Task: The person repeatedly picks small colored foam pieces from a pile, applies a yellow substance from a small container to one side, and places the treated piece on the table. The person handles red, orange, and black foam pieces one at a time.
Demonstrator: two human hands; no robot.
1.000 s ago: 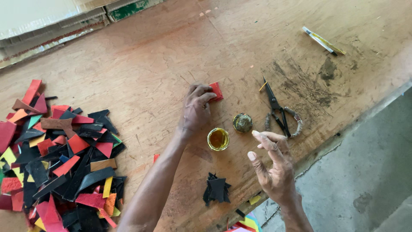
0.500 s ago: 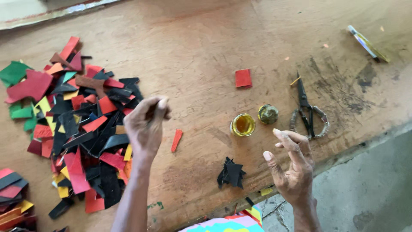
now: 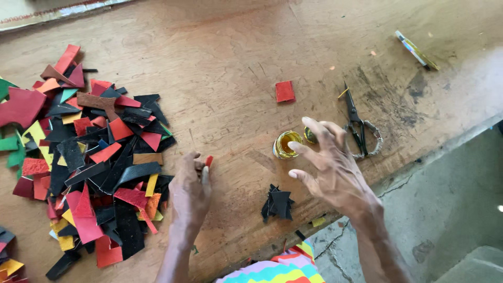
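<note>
- The left hand (image 3: 189,191) rests on the wooden surface (image 3: 225,63) with its fingers (image 3: 201,175) pinched around a small red strip (image 3: 208,161), whose tip sticks out above the knuckles.
- The right hand (image 3: 332,170) hovers with its fingers (image 3: 309,152) spread and released, gripping nothing; the fingertips hang just over the glue jar (image 3: 285,144).
- The glue jar, a small open glass pot with yellow-brown liquid, stands on the surface between the two hands, nearer the right one.
- Its round lid (image 3: 309,135) lies just beside the jar on the right, partly hidden behind the right index finger.
- Right of the jar, past the lid, lie black scissors (image 3: 359,128) with wrapped handles, blades pointing away from the person; the right hand covers part of the view toward them.
- A red rectangular piece (image 3: 285,91) lies alone above the jar, well apart from both hands.
- Below the jar, near the surface's front edge, sits a small stack of black cut pieces (image 3: 277,203), just left of the right wrist.
- Far left of the jar spreads a large heap of scraps (image 3: 89,157) in black, red, yellow, orange and green; the left hand lies just at its right edge.
- Far to the upper right of the jar lies a thin yellow-green stick-like tool (image 3: 416,50).
- A multicoloured striped cloth (image 3: 277,270) shows at the bottom, below the surface's edge.
</note>
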